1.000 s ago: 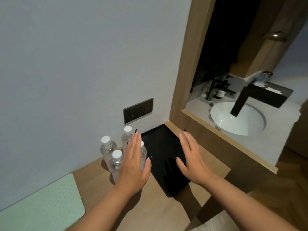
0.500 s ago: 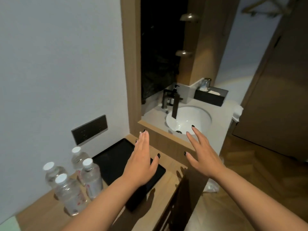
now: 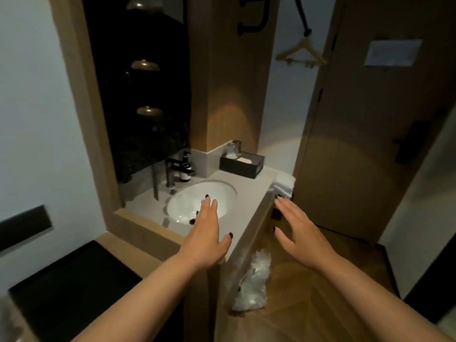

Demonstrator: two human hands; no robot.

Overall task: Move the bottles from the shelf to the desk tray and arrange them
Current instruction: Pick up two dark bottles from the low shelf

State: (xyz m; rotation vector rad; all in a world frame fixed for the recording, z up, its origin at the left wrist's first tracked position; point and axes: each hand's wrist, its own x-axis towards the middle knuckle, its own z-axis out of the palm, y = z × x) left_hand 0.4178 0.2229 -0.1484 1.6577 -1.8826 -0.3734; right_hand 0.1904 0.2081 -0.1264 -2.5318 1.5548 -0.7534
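While both arms were stretched forward, the left hand hung over the near edge of the washbasin counter with fingers straight and together, grasping nothing. The right hand was likewise flat and released, held in the air beyond the counter's end, above the wooden floor. The black tray lay on the desk at lower left, well apart from both hands. A blurred clear shape at the bottom-left corner could be a bottle; cannot tell. The white sink sat in the counter, with a dark tap behind it. A crumpled plastic bag hung beside the counter's end.
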